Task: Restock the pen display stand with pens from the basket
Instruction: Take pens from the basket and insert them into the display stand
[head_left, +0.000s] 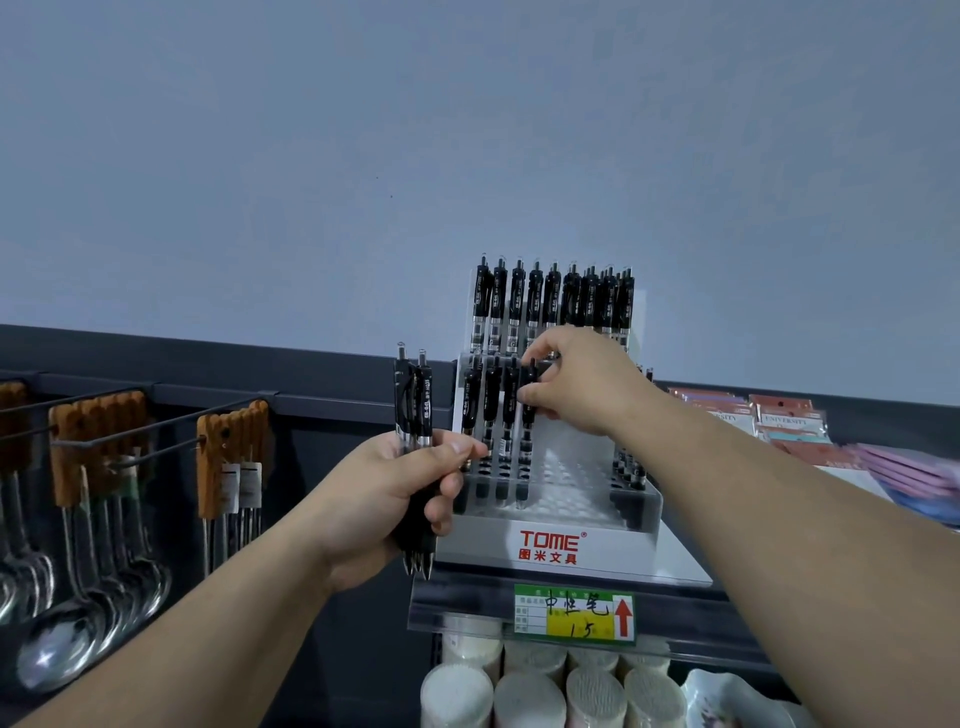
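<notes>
A clear stepped pen display stand (566, 540) marked TOME stands on a shelf. Its back row is full of black pens (550, 299). A lower row holds several pens on its left side. My right hand (576, 384) pinches the top of one black pen (528, 410), the rightmost in that lower row, with its tip down in the stand. My left hand (395, 499) is closed around a bundle of black pens (414, 405), upright, just left of the stand. The basket is out of view.
Wooden-handled metal spoons (104, 519) hang on hooks to the left. Packaged stationery (795, 421) lies to the right of the stand. A price label (574, 613) sits on the shelf edge, with round cotton-swab tubs (524, 696) below it.
</notes>
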